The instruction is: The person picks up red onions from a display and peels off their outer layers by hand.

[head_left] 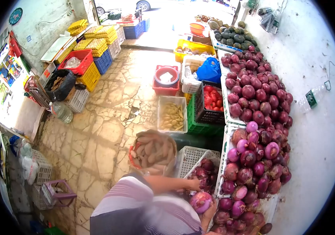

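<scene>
My right hand (209, 214) is wrapped round a large red onion (200, 201) with part of its skin peeled to bright purple, close to my body. Just above that onion is my left hand (193, 184), its fingers bent together; whatever they pinch is too small to make out. Beside my left hand, more red onions (206, 168) lie in a white plastic crate (193, 154). To the right, a long heap of red onions (253, 156) fills white trays along the wall.
A tub of brown tubers (151, 150) stands in front of me. Beyond it are a bin of potatoes (172, 117), a black crate of tomatoes (213, 98) and red basins (166, 76). At left are a small stool (59, 192), a water jug (61, 112) and stacked crates (91, 76).
</scene>
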